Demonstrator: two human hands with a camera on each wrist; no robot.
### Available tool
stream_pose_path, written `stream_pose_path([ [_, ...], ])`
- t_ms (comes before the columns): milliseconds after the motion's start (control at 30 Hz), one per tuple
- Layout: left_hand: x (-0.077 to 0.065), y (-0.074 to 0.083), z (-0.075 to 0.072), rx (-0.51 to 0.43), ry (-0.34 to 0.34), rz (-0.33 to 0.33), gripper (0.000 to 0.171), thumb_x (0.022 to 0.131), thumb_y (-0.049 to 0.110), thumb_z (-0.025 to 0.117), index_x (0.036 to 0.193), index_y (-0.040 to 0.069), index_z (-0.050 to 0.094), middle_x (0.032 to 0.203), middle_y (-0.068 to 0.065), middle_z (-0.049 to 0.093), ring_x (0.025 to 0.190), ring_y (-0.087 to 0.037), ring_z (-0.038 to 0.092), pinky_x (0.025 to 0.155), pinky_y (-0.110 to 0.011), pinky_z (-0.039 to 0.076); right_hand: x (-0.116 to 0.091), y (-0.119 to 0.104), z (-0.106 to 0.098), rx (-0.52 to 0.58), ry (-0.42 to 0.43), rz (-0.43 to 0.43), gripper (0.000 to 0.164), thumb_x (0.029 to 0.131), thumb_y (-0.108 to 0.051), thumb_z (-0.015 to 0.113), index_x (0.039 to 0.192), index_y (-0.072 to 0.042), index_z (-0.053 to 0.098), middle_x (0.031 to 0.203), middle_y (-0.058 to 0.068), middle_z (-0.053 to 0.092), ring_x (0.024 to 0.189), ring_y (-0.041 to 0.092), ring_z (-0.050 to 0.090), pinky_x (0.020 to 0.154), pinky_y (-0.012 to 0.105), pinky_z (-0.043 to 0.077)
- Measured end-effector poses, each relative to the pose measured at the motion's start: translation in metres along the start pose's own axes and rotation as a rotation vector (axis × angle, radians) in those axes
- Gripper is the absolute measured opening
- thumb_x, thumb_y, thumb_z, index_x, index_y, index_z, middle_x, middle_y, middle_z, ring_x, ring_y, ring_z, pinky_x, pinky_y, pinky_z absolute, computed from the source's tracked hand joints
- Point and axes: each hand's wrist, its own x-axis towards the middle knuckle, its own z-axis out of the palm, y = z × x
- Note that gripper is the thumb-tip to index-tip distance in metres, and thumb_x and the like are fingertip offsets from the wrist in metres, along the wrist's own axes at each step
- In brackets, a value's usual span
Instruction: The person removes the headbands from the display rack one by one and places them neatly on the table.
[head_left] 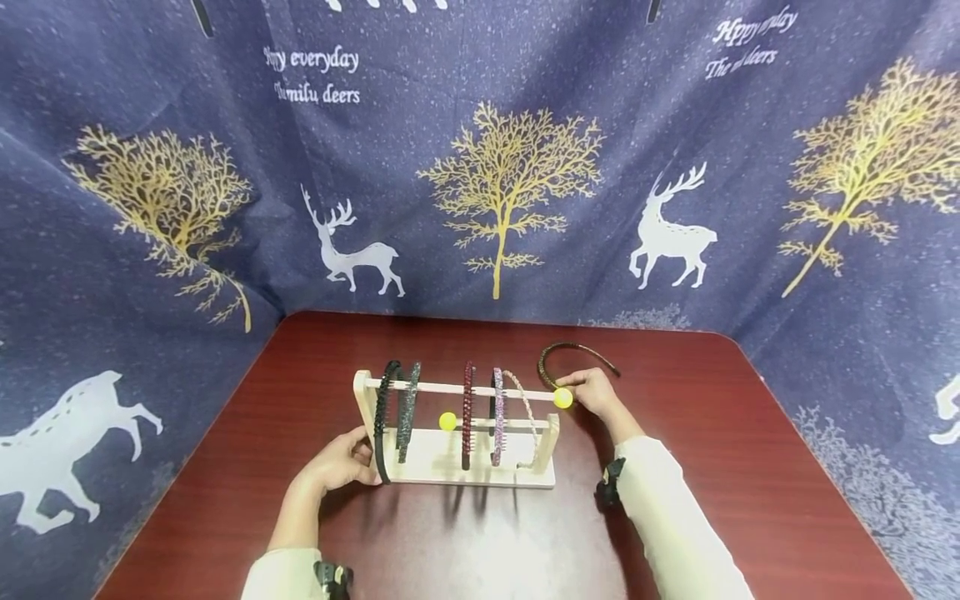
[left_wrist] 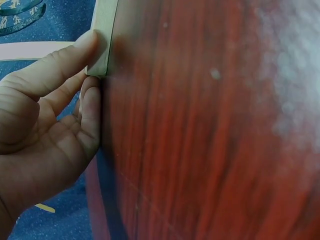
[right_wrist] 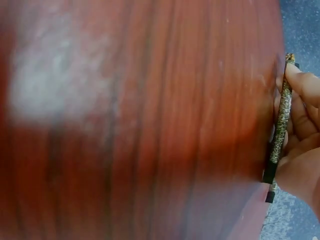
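A pale wooden headband rack stands on the table, with two bars that each end in a yellow ball. My left hand grips its left end; in the left wrist view the thumb lies against the wooden edge. A black headband and a dark glittery headband hang at the left. Toward the right hang a dark red headband, a purple glitter headband and a beige braided headband. Behind the rack's right end, my right hand pinches a gold-and-black glitter headband.
The reddish-brown table has its far edge against a blue curtain printed with deer and trees. The upper bar's yellow ball sticks out close to my right hand.
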Motion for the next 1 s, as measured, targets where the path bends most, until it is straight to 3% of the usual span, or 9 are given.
stream_pose_path([
  [67,0.0,0.001,-0.001,0.005,0.002,0.0,0.074,0.053,-0.007,0.074,0.122,-0.01,0.047,0.081,-0.01,0.058,0.079,-0.023,0.058,0.07,-0.034,0.046,0.002,-0.001,0.002,-0.013,-0.004,-0.03,0.02,0.07,0.008,0.063,0.089,0.007,0.071,0.09,0.018,0.067,0.09,0.025,0.058,0.071,0.028,0.045],
  [167,0.001,0.001,-0.001,0.0,0.0,0.0,0.074,0.053,-0.008,0.073,0.122,-0.01,0.046,0.08,-0.009,0.057,0.077,-0.022,0.058,0.069,-0.034,0.046,0.003,-0.002,0.004,0.003,-0.019,-0.042,0.021,0.07,0.006,0.067,0.09,0.007,0.071,0.089,0.017,0.068,0.098,0.031,0.057,0.077,0.031,0.044],
  [400,0.001,0.0,0.0,-0.034,-0.01,0.002,0.075,0.053,-0.01,0.071,0.123,-0.011,0.044,0.079,-0.009,0.058,0.075,-0.021,0.058,0.068,-0.034,0.046,0.002,-0.003,0.003,0.052,-0.051,-0.005,0.025,0.071,0.009,0.064,0.096,0.009,0.068,0.093,0.018,0.067,0.091,0.021,0.055,0.069,0.024,0.044],
  [567,0.0,-0.001,0.002,-0.033,0.0,-0.022,0.077,0.054,-0.01,0.072,0.126,-0.01,0.043,0.082,-0.01,0.057,0.077,-0.022,0.058,0.067,-0.034,0.046,-0.006,-0.015,-0.004,0.069,-0.033,0.013,0.027,0.076,0.009,0.063,0.103,0.01,0.065,0.104,0.022,0.064,0.09,0.023,0.058,0.07,0.026,0.046],
  [767,0.0,0.0,0.002,-0.012,0.05,-0.047,0.083,0.052,-0.01,0.072,0.129,-0.011,0.041,0.083,-0.012,0.056,0.078,-0.023,0.057,0.068,-0.034,0.046,-0.029,-0.036,-0.015,0.074,0.025,-0.02,0.031,0.08,-0.003,0.065,0.109,0.007,0.064,0.106,0.02,0.064,0.098,0.029,0.059,0.084,0.039,0.045],
  [867,0.0,0.0,0.003,0.0,0.062,-0.047,0.084,0.052,-0.01,0.072,0.13,-0.011,0.041,0.084,-0.012,0.055,0.078,-0.023,0.057,0.068,-0.034,0.046,-0.047,-0.045,-0.019,0.19,0.037,-0.031,0.034,0.08,-0.008,0.065,0.111,0.006,0.063,0.106,0.019,0.064,0.094,0.024,0.06,0.083,0.039,0.046],
  [1000,-0.001,-0.001,0.004,-0.004,0.048,-0.046,0.082,0.053,-0.009,0.072,0.129,-0.011,0.041,0.084,-0.012,0.055,0.079,-0.024,0.057,0.069,-0.036,0.046,-0.071,-0.055,-0.022,0.322,0.038,-0.089,0.036,0.082,-0.014,0.066,0.113,0.004,0.061,0.107,0.022,0.062,0.09,0.017,0.062,0.078,0.03,0.048],
])
